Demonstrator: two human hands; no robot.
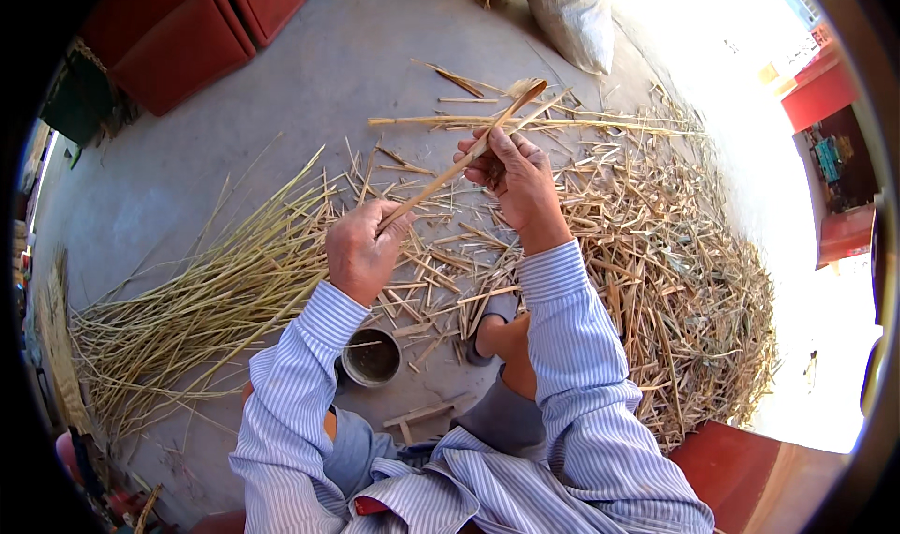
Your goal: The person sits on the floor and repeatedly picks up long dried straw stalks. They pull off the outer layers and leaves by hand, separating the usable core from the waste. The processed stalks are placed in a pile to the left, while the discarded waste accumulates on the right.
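Holding one long split cane strip [459, 164] slantwise above the concrete floor [281, 112], the person works with both hands on it. The left hand [364, 248] has its grip closed around the lower end, fist tight; the right hand [516, 173] pinches the strip farther up, fingers curled over it, with the frayed top end sticking out beyond. The strip looks light, stiff along its length yet springy, and likely splintery at the edges, so it probably handles best when taken on its flat faces, near the middle and the end as it is now. Just below the hands lie short offcuts [441, 271]. A bundle of long stalks [197, 309] fans to the left, a heap of chips [675, 281] to the right. A small round tin [371, 356] stands near the knee.
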